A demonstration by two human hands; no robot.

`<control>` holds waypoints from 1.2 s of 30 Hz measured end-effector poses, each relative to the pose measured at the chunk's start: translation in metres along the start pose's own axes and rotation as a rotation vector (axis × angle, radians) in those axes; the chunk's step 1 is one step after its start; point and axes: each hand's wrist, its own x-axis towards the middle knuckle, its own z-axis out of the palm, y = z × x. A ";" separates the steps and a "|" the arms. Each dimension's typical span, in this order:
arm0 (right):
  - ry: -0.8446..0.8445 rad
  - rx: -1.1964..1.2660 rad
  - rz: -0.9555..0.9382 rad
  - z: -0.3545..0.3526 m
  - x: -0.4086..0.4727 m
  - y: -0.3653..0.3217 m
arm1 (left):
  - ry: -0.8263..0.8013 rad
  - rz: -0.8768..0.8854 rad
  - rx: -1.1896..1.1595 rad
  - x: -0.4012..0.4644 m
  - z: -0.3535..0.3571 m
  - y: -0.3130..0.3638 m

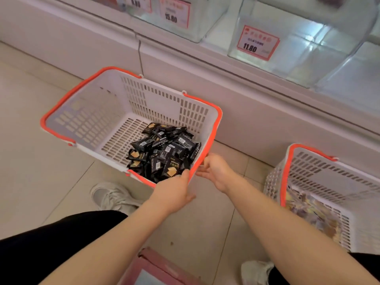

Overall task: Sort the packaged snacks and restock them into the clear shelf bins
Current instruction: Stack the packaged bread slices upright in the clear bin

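A white plastic basket (107,112) with an orange rim sits tilted on the floor, with several black snack packets (164,149) heaped in its near right corner. My left hand (174,192) grips the basket's near rim, fingers over the edge above the packets. At the basket's right corner, my right hand (213,171) holds the rim from outside. A clear shelf bin (298,58) with a red 11.80 price tag (257,43) stands above at the right. It looks empty.
A second white basket (320,182) with lighter-coloured packets stands on the floor at right. Another clear bin (197,23) tagged 15.80 is at top centre. A pink box edge (156,266) lies near my feet. The white shelf base runs behind the baskets.
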 end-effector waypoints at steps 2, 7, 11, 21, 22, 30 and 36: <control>-0.059 0.054 -0.031 0.023 0.010 -0.012 | 0.105 -0.095 0.023 0.009 -0.001 -0.014; -0.088 0.012 -0.172 0.066 0.035 -0.023 | 0.162 -0.273 -0.032 0.038 -0.022 -0.074; -0.064 -0.149 -0.144 0.059 0.043 -0.018 | 0.174 -0.373 -0.057 0.046 -0.023 -0.111; 0.094 -0.359 -0.076 -0.043 0.011 0.018 | 0.428 -0.140 -0.101 0.052 -0.029 -0.068; 0.119 -0.364 -0.084 -0.057 0.006 0.021 | 0.369 -0.099 -0.169 0.054 -0.026 -0.049; 0.387 -0.505 -0.190 -0.179 -0.047 0.053 | -0.156 0.134 -0.347 0.061 0.024 0.093; 0.467 -0.767 -0.181 -0.257 -0.089 0.129 | -0.295 0.051 -0.447 0.062 0.052 0.180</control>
